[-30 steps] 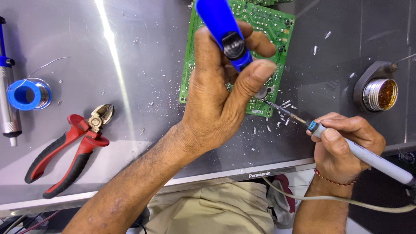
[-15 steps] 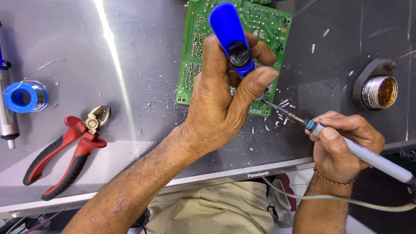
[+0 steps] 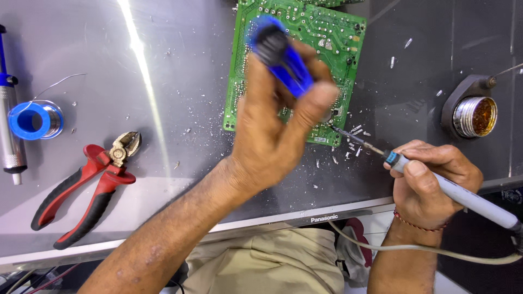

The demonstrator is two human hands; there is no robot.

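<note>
green circuit board (image 3: 321, 32) lies on the grey table (image 3: 163, 65). left hand (image 3: 272, 141) clamps a blue desoldering pump (image 3: 280, 51) over it; right hand (image 3: 430, 177) pinches the soldering iron (image 3: 452, 190), tip at the board's edge. desoldering seems underway; the pump nozzle needs to meet the heated joint.

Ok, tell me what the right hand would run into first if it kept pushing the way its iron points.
The right hand aims the soldering iron up-left. First in that line is the green circuit board, at its lower right edge; the tip looks at or near it already, beside the left hand. Depth is unclear.
</note>
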